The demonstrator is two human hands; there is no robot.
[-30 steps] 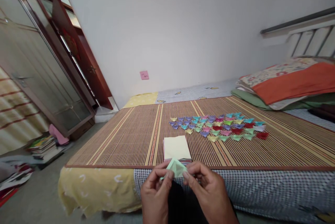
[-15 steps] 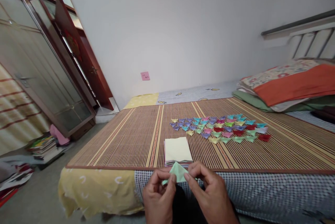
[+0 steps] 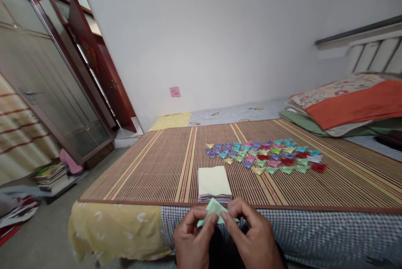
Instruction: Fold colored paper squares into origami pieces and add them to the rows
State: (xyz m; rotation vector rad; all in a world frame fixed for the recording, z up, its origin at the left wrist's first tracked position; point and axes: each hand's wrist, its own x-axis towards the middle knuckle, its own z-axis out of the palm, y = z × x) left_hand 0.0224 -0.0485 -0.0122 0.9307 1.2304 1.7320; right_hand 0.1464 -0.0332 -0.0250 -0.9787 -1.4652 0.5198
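A light green sheet of paper [image 3: 215, 207], folded to a triangle with its point upward, is held near the bed's front edge. My left hand [image 3: 195, 235] pinches its left side between thumb and fingers. On the opposite side, my right hand [image 3: 251, 231] grips it, the thumb pressing its face close to the left thumb. Just beyond the hands lies a stack of square paper [image 3: 214, 181], cream sheet on top, coloured edges below. Farther right, several small folded paper boats [image 3: 272, 163] in many colours stand in rows on the striped mat [image 3: 150, 160].
Folded bedding [image 3: 351, 105] with an orange and floral cover is piled at the bed's right. A pink note [image 3: 175, 92] sticks to the wall. Left of the bed are a glazed door [image 3: 53, 68] and a pile of books [image 3: 50, 175] near the floor.
Both thumbs have moved inward over the green paper and are now closer together. The paper sits slightly lower, its point still upward. The view has shifted a little.
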